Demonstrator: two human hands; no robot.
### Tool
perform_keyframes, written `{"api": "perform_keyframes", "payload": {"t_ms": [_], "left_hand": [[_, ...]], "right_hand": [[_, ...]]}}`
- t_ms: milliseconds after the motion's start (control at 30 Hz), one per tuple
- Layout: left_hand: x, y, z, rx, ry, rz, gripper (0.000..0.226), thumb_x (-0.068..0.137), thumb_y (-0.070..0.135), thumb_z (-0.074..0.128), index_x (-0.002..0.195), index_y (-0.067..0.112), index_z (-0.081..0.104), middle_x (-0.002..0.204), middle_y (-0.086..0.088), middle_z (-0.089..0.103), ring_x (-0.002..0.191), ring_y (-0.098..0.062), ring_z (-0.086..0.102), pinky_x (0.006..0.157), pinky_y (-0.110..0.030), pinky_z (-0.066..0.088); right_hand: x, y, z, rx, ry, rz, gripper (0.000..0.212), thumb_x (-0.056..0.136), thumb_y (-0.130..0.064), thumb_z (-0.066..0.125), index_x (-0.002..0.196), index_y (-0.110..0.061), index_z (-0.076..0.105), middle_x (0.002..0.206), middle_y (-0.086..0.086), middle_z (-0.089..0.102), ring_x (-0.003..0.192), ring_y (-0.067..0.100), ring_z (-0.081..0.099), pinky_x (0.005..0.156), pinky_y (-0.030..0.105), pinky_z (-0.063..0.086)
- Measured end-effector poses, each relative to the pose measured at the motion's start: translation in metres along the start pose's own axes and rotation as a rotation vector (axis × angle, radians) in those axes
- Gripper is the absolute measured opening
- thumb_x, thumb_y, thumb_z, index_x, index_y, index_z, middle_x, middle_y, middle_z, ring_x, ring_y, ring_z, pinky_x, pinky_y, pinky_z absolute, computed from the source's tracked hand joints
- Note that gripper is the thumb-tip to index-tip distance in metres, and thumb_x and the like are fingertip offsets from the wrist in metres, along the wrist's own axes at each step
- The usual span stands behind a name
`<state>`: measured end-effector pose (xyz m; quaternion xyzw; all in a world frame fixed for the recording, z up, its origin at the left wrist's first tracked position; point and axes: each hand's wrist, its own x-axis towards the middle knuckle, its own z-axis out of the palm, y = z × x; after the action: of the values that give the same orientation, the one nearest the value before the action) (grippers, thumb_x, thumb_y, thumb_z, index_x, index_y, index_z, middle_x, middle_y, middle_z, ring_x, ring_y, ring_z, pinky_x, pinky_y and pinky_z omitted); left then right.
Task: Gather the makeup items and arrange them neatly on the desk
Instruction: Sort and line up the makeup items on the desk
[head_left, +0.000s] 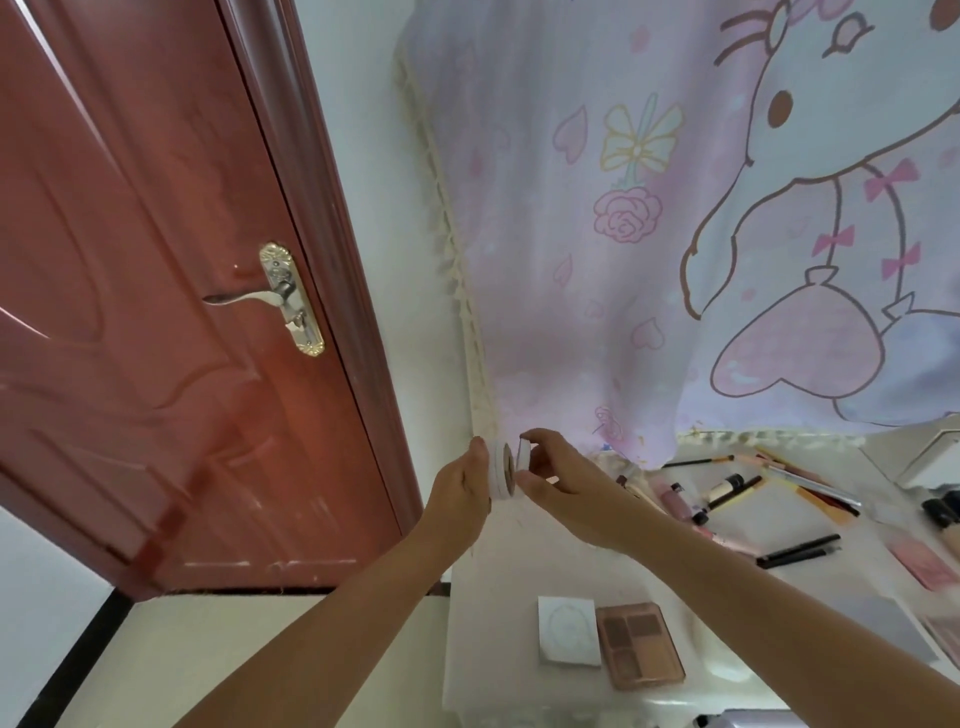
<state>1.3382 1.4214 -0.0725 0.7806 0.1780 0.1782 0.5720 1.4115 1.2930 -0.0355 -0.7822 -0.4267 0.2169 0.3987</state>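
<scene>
Above the desk's far left corner, both hands hold a small round white compact (503, 470) up in the air. My left hand (462, 486) grips its body from the left. My right hand (550, 470) pinches its white lid (523, 451), which stands slightly apart from the body. On the white desk (493, 597) lie an open brown eyeshadow palette (640, 644) beside a white square case (568, 630). Several pencils, brushes and tubes (737, 488) lie scattered at the back right, with two black pencils (800, 551) nearer me.
A red-brown door (156, 312) with a metal handle (244, 297) stands to the left of the desk. A pink cartoon cloth (675, 234) hangs on the wall behind it. A pink flat case (922, 564) and dark bottles (943, 512) sit at the right edge.
</scene>
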Motion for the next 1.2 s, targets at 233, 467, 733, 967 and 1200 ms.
{"api": "perform_keyframes", "payload": {"t_ms": [233,467,733,967,1200], "left_hand": [[-0.017,-0.045,0.002,-0.388,-0.049,-0.59,0.054,0.098,0.045,0.019,0.083,0.012,0.058,0.053,-0.002,0.062,0.042,-0.011,0.054,0.037,-0.017,0.036],[-0.044,-0.13,0.041,-0.801,0.091,-1.004,0.046,0.098,0.038,0.028,0.079,0.004,0.053,0.063,-0.011,0.051,0.04,-0.018,0.057,0.042,-0.02,0.047],[-0.037,-0.164,0.051,-0.612,0.081,-1.156,0.034,0.092,0.023,0.031,0.076,0.003,0.053,0.062,-0.012,0.053,0.043,-0.02,0.055,0.041,-0.019,0.047],[-0.035,-0.163,0.055,-0.658,0.145,-1.192,0.03,0.093,0.029,0.035,0.082,0.006,0.05,0.071,-0.014,0.054,0.053,-0.022,0.055,0.039,-0.02,0.048],[-0.042,-0.168,0.045,-0.679,0.158,-1.243,0.033,0.096,0.033,0.04,0.099,0.001,0.051,0.083,-0.017,0.058,0.065,-0.028,0.06,0.04,-0.025,0.053]], "right_hand": [[-0.004,0.044,0.018,0.161,0.094,0.087,0.026,0.084,-0.01,0.062,0.1,-0.019,0.044,0.096,-0.003,0.054,0.087,0.005,0.056,0.066,0.011,0.048],[-0.007,0.123,0.084,0.571,0.258,0.657,0.006,0.089,-0.002,0.049,0.094,-0.005,0.052,0.087,0.01,0.057,0.075,0.023,0.06,0.071,0.036,0.056],[-0.01,0.168,0.097,0.27,0.211,0.722,0.019,0.088,-0.013,0.05,0.107,-0.014,0.054,0.098,0.006,0.062,0.087,0.023,0.059,0.077,0.033,0.053],[0.001,0.178,0.102,0.169,0.19,0.648,0.027,0.089,-0.007,0.044,0.114,-0.008,0.054,0.097,0.005,0.059,0.073,0.012,0.054,0.05,0.004,0.039],[0.024,0.178,0.112,-0.144,-0.008,0.393,0.032,0.087,-0.007,0.052,0.118,-0.007,0.056,0.121,0.011,0.051,0.103,0.023,0.054,0.082,0.017,0.034]]}}
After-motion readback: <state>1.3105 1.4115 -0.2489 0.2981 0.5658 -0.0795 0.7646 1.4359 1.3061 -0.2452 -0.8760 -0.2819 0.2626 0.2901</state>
